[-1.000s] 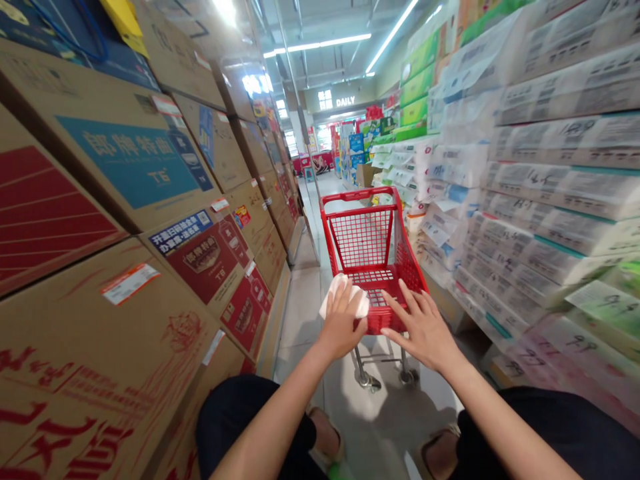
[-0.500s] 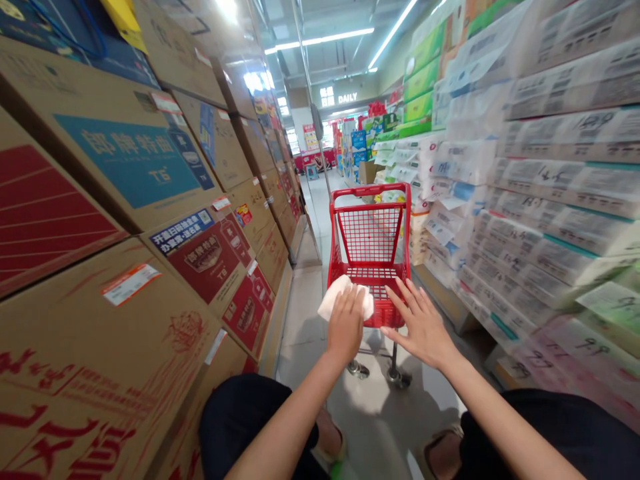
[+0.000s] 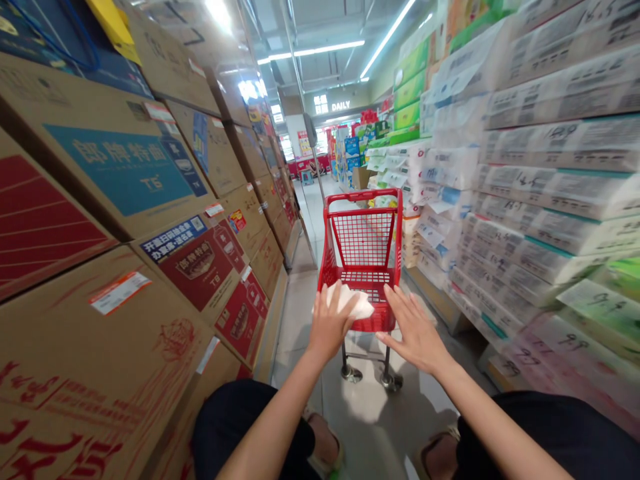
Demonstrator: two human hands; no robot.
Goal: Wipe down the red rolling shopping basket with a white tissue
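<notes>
A small red shopping cart [image 3: 381, 317] with a grid-like basket stands upright on its wheels in front of me. My left hand [image 3: 326, 328] holds a crumpled white cloth [image 3: 361, 308] at the cart's near left edge, its fingers lying over the cloth. Whether the cloth is fabric or paper I cannot tell. Beside the near right edge of the cart is my right hand [image 3: 414, 333], open with its fingers stretched forward and nothing in it. Whether its fingertips touch the cart is unclear.
Stacked cardboard boxes [image 3: 173, 333] line the left side. On the right rise piles of plastic-wrapped packs [image 3: 545, 180] with handwritten price sheets. A thin metal post [image 3: 309, 170] stands beyond the cart at left. Tiled floor [image 3: 305, 293] runs down the aisle.
My left hand and the cloth have moved slightly left along the cart's near edge. The right hand stays open near the right edge. The whole view has shifted a little.
</notes>
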